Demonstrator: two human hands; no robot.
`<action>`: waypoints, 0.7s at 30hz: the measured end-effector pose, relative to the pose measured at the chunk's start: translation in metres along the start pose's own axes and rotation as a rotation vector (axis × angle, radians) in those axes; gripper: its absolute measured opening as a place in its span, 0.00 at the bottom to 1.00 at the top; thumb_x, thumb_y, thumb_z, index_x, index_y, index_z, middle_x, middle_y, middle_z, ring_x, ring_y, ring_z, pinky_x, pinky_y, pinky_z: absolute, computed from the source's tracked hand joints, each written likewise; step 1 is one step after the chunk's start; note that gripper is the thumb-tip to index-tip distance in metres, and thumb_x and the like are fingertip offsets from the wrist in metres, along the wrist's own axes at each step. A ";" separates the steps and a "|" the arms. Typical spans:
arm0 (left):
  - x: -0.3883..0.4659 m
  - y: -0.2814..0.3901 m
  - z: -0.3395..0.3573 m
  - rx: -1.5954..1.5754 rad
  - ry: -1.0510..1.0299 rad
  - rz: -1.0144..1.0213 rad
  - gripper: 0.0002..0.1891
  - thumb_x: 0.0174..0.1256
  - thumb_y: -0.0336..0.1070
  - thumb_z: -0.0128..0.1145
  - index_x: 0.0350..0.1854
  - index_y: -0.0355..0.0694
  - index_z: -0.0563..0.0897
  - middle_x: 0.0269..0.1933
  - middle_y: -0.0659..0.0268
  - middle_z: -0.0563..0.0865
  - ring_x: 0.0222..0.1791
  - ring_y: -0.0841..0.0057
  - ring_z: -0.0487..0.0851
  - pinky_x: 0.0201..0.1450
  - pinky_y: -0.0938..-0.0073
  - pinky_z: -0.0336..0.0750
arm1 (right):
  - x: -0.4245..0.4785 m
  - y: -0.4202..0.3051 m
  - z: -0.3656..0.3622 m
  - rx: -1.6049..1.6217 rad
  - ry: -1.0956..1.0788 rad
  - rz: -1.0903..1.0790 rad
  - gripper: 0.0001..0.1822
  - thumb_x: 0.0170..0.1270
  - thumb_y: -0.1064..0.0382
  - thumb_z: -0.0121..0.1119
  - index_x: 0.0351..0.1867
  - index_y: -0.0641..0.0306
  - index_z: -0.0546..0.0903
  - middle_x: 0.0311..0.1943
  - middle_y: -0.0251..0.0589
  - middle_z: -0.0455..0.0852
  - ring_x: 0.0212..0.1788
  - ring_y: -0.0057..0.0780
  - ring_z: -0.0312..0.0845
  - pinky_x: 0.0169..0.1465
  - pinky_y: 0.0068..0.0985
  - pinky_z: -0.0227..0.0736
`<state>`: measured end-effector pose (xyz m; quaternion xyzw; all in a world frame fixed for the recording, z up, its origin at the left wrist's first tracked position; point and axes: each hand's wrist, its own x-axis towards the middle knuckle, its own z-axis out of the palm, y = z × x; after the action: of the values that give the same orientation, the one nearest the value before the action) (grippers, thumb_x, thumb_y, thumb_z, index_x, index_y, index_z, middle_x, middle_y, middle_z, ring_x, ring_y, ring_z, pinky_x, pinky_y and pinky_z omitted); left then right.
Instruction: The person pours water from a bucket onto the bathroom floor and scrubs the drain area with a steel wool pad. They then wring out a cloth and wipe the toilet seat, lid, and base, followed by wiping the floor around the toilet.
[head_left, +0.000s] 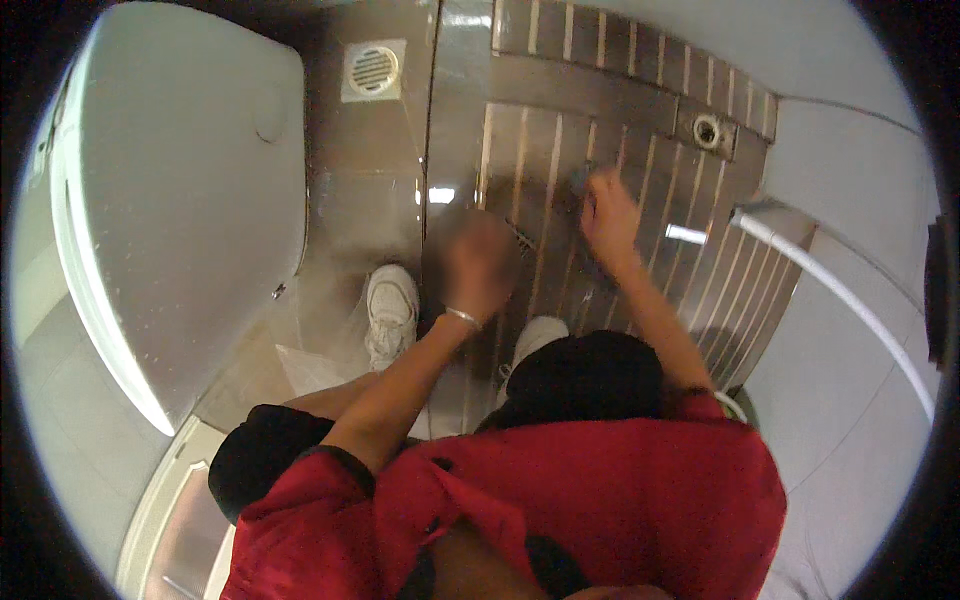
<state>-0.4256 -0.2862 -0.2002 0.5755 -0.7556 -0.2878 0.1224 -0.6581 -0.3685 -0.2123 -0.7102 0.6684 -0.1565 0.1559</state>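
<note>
My right hand (611, 225) is low over the brown, pale-striped tile floor (540, 277), its fingers curled around a small dark bluish object (581, 177). Blur hides what that object is. My left hand (478, 255), with a pale bracelet on the wrist, is near the boundary between the plain and the striped tiles. It is badly blurred, so its fingers and anything in them cannot be made out. A thin dark speckled thing (520, 234) shows just right of it.
A square floor drain (373, 70) lies at the upper left and a round drain opening (706, 132) at the upper right. A large white panel (195, 195) stands left, a white curved rail (840, 296) right. My white shoes (392, 311) flank the left hand.
</note>
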 end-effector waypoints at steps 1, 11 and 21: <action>-0.003 -0.004 0.000 -0.019 0.015 0.009 0.32 0.42 0.33 0.69 0.57 0.41 0.78 0.58 0.50 0.76 0.60 0.49 0.71 0.62 0.51 0.64 | 0.023 0.001 0.003 -0.048 0.072 0.013 0.16 0.54 0.68 0.62 0.45 0.56 0.75 0.48 0.47 0.78 0.43 0.53 0.80 0.41 0.46 0.79; 0.011 0.009 -0.009 -0.093 0.140 0.101 0.31 0.42 0.30 0.67 0.56 0.38 0.77 0.58 0.50 0.78 0.60 0.49 0.73 0.63 0.50 0.64 | -0.059 0.028 0.001 -0.076 -0.099 -0.026 0.16 0.54 0.70 0.57 0.47 0.54 0.76 0.48 0.46 0.77 0.46 0.50 0.80 0.40 0.52 0.76; 0.045 0.004 0.001 -0.013 0.087 0.095 0.43 0.40 0.33 0.69 0.68 0.41 0.71 0.63 0.51 0.73 0.64 0.50 0.68 0.69 0.50 0.57 | -0.030 0.107 -0.074 -0.164 0.129 0.552 0.18 0.59 0.68 0.57 0.52 0.60 0.74 0.51 0.50 0.76 0.43 0.56 0.79 0.40 0.47 0.76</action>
<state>-0.4428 -0.3272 -0.2048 0.5501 -0.7741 -0.2615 0.1723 -0.7879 -0.3455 -0.1918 -0.5005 0.8552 -0.0986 0.0919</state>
